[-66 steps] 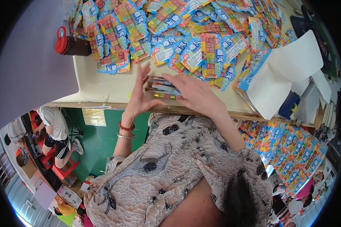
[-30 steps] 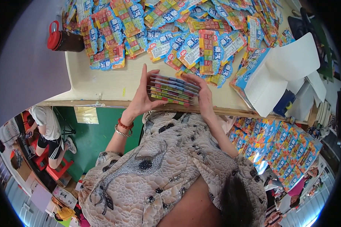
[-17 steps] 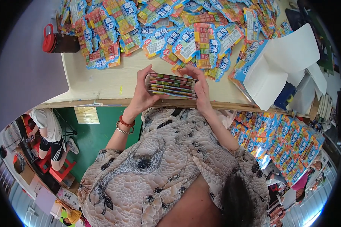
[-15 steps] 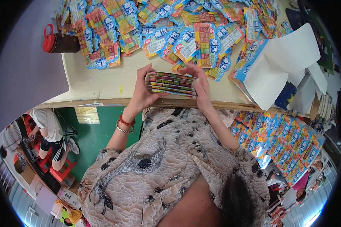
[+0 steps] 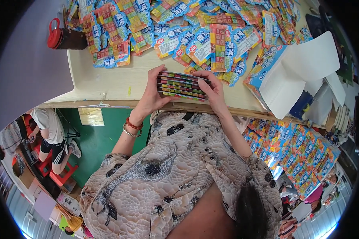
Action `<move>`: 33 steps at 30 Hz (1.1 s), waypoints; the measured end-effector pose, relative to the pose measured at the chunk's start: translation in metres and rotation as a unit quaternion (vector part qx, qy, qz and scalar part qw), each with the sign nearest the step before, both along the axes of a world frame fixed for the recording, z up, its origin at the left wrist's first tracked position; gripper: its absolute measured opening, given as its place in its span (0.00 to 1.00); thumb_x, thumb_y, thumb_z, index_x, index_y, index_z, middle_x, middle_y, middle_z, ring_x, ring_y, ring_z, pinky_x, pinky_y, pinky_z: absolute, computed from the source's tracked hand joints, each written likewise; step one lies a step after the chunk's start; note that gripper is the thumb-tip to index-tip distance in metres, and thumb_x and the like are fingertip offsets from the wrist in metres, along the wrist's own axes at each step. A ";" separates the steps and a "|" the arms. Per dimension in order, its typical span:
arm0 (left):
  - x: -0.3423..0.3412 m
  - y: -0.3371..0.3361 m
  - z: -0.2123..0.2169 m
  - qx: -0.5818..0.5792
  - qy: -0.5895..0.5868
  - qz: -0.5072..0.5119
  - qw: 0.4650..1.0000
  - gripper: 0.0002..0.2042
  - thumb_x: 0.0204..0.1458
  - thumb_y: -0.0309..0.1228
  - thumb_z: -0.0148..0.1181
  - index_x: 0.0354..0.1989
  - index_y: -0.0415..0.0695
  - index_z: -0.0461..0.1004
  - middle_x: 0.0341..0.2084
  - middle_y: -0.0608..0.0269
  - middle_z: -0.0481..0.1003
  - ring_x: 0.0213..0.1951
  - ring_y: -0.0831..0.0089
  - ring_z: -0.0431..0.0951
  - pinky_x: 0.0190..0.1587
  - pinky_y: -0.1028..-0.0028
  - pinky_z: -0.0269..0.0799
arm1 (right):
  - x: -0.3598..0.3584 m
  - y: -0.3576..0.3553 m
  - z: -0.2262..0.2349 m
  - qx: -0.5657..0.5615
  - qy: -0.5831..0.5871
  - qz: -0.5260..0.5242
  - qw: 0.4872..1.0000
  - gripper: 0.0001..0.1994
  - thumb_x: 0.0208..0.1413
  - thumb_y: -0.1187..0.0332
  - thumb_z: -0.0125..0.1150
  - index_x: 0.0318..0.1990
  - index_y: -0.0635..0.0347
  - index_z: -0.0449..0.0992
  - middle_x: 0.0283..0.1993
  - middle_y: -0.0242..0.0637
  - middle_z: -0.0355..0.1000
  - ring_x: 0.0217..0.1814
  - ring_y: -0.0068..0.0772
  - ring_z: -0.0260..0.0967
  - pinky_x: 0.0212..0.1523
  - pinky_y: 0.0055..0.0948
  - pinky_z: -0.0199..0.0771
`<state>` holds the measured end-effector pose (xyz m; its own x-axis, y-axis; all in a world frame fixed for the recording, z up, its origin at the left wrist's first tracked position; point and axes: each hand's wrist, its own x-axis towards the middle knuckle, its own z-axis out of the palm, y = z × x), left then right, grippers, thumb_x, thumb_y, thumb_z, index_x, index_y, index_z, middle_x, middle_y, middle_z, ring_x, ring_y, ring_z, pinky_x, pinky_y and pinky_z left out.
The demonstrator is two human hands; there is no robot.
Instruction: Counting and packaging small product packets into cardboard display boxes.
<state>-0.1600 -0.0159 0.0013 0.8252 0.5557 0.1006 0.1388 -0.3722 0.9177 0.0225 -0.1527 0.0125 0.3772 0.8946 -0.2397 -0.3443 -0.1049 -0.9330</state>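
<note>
A small stack of candy packets [image 5: 182,85] is held between both hands just above the near edge of the table [image 5: 107,85], its layered edges turned up toward the wearer, with red, yellow and green candy pieces showing in rows. The left hand [image 5: 150,93] grips its left end, thumb along the near side and fingers behind; the right hand [image 5: 214,92] is closed on the right end, thumb at the upper corner. A red beaded bracelet [image 5: 134,124] and a pale bangle [image 5: 131,132] circle the left wrist. Beyond the hands spreads a loose heap of candy packets [image 5: 187,40], overlapping, some showing candy pieces in rows, others a white label. At the table's left edge is a dark bottle [image 5: 71,39] with its red looped lid [image 5: 54,38] on; its contents cannot be made out. On the right, a printed carton [image 5: 297,67] gapes, white inner panels spread; whether it holds anything is unclear. Below the table's right side is a bank of blue and orange printed packages [image 5: 295,155], and at lower left a person [image 5: 52,131] sits by a red stool [image 5: 64,174]
</note>
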 end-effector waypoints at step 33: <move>0.000 0.007 0.000 -0.020 -0.010 -0.037 0.999 0.38 0.33 0.30 0.79 0.51 0.42 0.57 0.44 0.57 0.61 0.44 0.65 0.68 0.48 0.70 0.69 | 0.069 0.036 0.024 -0.298 -0.654 -0.133 0.682 0.32 0.45 0.52 0.70 0.53 0.64 0.67 0.47 0.48 0.66 0.54 0.51 0.58 0.58 0.47 0.57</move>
<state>-0.1600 -0.0088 0.0018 0.8627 0.4964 0.0970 0.0926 -0.3437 0.9345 0.0918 -0.1167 0.0369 0.7474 0.6432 0.1665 0.6614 -0.6965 -0.2783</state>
